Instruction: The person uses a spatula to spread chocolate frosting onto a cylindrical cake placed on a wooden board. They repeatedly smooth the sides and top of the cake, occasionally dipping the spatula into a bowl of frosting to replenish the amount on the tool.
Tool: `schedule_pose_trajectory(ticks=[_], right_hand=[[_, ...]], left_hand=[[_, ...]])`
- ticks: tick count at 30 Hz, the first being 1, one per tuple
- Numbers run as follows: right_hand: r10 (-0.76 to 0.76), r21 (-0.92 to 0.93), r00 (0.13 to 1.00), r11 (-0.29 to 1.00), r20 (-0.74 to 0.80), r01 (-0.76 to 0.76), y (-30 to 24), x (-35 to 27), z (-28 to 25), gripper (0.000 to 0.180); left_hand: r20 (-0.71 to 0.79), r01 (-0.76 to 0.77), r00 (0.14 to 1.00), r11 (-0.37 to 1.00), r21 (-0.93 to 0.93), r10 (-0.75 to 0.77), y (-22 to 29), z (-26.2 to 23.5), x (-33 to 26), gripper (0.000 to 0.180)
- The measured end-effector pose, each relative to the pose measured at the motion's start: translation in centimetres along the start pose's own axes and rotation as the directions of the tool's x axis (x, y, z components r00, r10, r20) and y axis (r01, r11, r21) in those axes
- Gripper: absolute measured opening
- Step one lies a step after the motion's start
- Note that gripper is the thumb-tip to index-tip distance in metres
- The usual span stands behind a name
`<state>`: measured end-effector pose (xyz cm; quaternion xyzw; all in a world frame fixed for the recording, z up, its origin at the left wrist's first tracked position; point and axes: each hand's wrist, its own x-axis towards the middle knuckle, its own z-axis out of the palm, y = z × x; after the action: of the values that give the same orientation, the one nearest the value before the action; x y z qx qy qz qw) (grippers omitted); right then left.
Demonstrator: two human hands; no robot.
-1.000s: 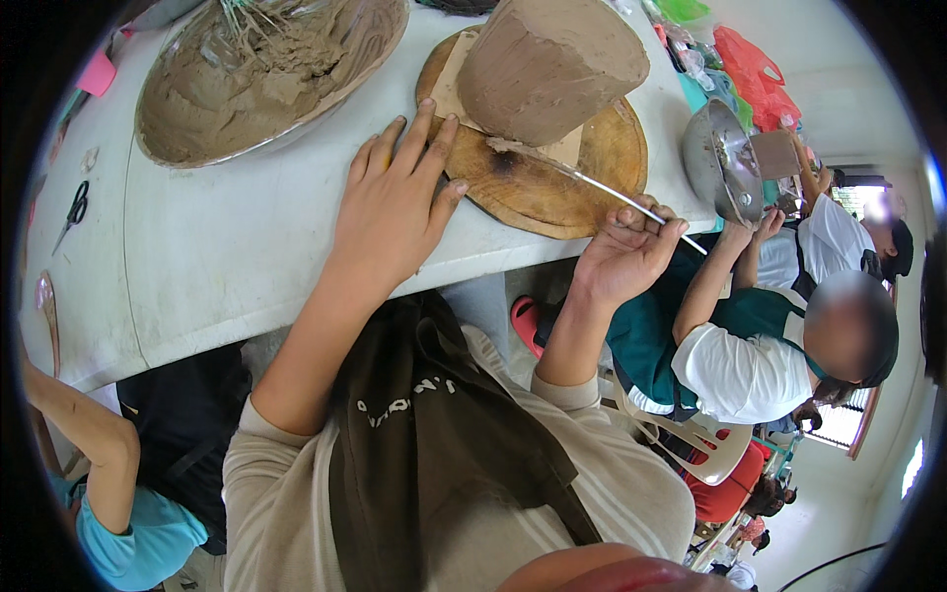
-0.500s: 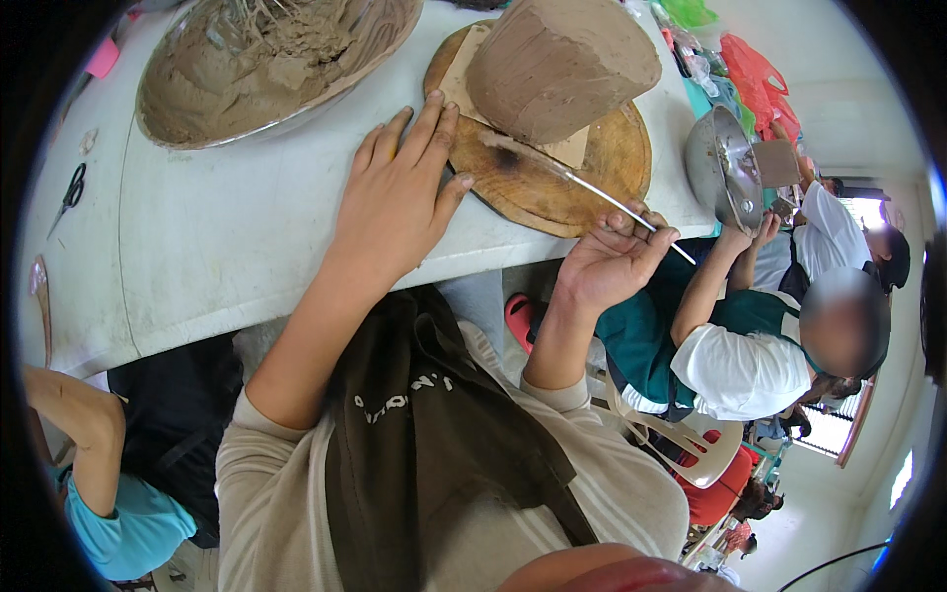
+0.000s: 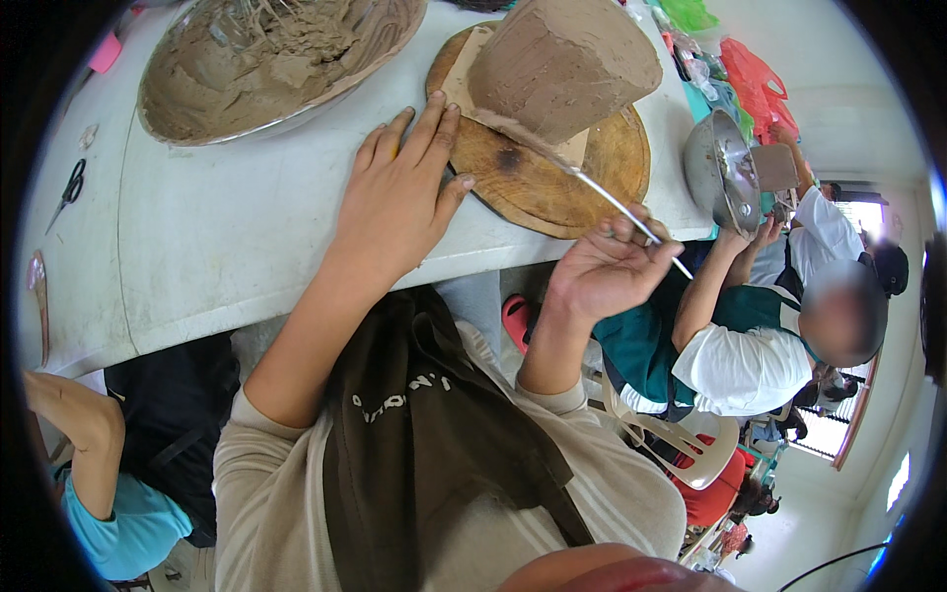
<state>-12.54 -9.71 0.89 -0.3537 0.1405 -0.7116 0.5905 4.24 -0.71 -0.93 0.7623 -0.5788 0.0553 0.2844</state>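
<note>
A block coated in smooth brown paste (image 3: 564, 71) stands on a pale flat base (image 3: 460, 71) over a round wooden board (image 3: 552, 202). My left hand (image 3: 400, 192) lies palm down with fingers apart, its fingertips at the board's left edge. My right hand (image 3: 612, 261), palm turned up in front of the board, pinches the thin metal handle of a spatula (image 3: 619, 205). Brown paste covers the spatula's blade, which reaches up-left along the lower side of the block. Whether the blade touches the block, I cannot tell.
A wide metal bowl (image 3: 296, 126) of brown paste, with a whisk (image 3: 264, 12) in it, stands at the far left. Black scissors (image 3: 69, 187) lie left. At right, a seated person (image 3: 755, 350) holds a metal bowl (image 3: 712, 163); plastic bags (image 3: 755, 84) lie behind. Another person's arm (image 3: 79, 424) shows lower left.
The spatula's blade has risen from over the wooden board toward the block's lower side, and its handle tilts more steeply. My left hand has stayed in place.
</note>
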Motion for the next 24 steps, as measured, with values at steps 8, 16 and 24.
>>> schedule_pose_trajectory(ticks=[8,16,24], right_hand=[[-0.066,0.122,0.998,0.990,0.000,0.066,-0.4,1.1,1.7,0.037],[-0.084,0.076,0.995,0.994,0.047,0.080,-0.5,-1.0,-0.4,0.039],[-0.115,-0.157,0.993,0.980,0.039,0.119,2.2,-2.4,-1.0,0.038]], left_hand=[[-0.008,0.003,1.000,1.000,-0.002,-0.003,0.0,0.0,0.0,0.059],[0.058,0.027,0.998,1.000,0.000,-0.027,0.2,-0.2,0.2,0.060],[-0.005,-0.002,1.000,1.000,0.003,0.002,0.1,0.1,0.2,0.058]])
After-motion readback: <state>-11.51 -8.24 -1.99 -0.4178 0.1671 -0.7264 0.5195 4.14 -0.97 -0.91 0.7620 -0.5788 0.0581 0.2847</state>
